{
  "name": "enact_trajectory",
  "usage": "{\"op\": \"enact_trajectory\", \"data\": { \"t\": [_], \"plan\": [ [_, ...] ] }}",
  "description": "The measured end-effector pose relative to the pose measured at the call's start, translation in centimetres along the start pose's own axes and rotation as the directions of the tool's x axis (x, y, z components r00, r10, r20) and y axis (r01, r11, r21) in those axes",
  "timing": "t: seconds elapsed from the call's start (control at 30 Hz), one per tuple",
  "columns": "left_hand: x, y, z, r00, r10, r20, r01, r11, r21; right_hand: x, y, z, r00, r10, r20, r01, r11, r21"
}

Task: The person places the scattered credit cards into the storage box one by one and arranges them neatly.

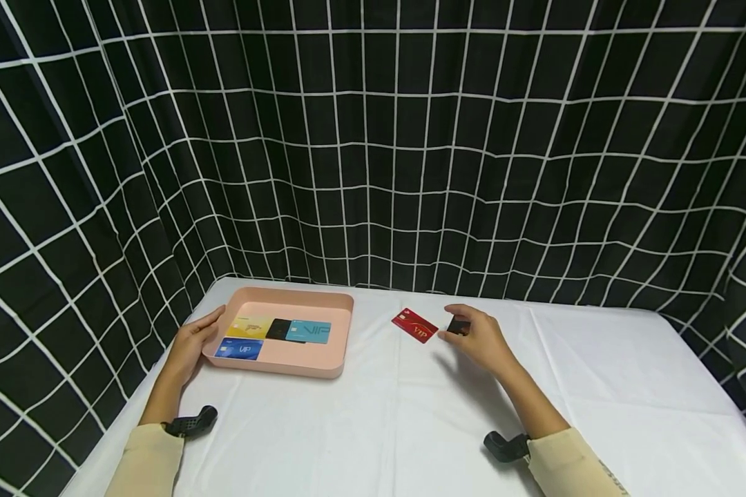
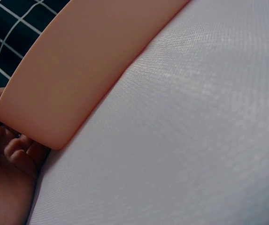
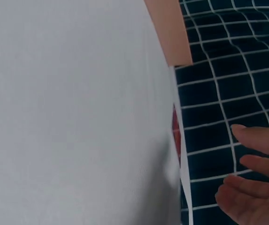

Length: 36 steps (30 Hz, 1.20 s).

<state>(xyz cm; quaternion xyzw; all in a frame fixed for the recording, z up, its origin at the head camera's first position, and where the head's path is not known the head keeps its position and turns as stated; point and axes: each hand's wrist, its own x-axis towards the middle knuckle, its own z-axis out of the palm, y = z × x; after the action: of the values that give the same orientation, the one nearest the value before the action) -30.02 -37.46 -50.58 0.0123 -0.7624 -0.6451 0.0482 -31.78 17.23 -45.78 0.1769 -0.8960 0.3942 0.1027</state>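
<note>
My left hand (image 1: 189, 345) grips the left side of a shallow pink tray (image 1: 298, 362); in the left wrist view its curled fingers (image 2: 19, 152) show at the tray's end. Inside the tray lie a yellow card (image 1: 245, 326), a blue VIP card (image 1: 239, 349) and a teal VIP card (image 1: 311, 332) that partly covers a black card (image 1: 277, 329). On the table, my right hand (image 1: 481, 342) reaches over another black card (image 1: 458, 326), with thumb and fingers spread about it. Nothing shows between those fingers in the right wrist view. Just left of them lies a red VIP card (image 1: 414, 325).
A white cloth (image 1: 360, 428) covers the table. Black curtains with a white grid (image 1: 410, 172) stand along its back and sides. Each wrist carries a black camera mount, such as the one on the right (image 1: 506, 447).
</note>
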Motion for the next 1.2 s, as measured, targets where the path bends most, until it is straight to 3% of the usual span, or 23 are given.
{"op": "enact_trajectory", "data": {
  "t": [0.37,0.73,1.2],
  "plan": [
    [0.0,0.0,-0.3,1.0,-0.008,-0.005,0.008,1.0,-0.012,0.3,2.0,-0.9,1.0,0.022,0.012,-0.02,0.994,-0.11],
    [0.2,-0.3,-0.2,1.0,0.001,0.001,-0.001,0.999,-0.037,0.8,3.4,-1.4,0.999,0.049,0.012,-0.047,0.991,-0.124],
    [0.2,-0.3,-0.2,1.0,0.002,-0.004,-0.002,1.0,-0.018,3.1,4.2,-1.9,0.989,0.094,0.111,-0.063,0.965,-0.253]
  ]
}}
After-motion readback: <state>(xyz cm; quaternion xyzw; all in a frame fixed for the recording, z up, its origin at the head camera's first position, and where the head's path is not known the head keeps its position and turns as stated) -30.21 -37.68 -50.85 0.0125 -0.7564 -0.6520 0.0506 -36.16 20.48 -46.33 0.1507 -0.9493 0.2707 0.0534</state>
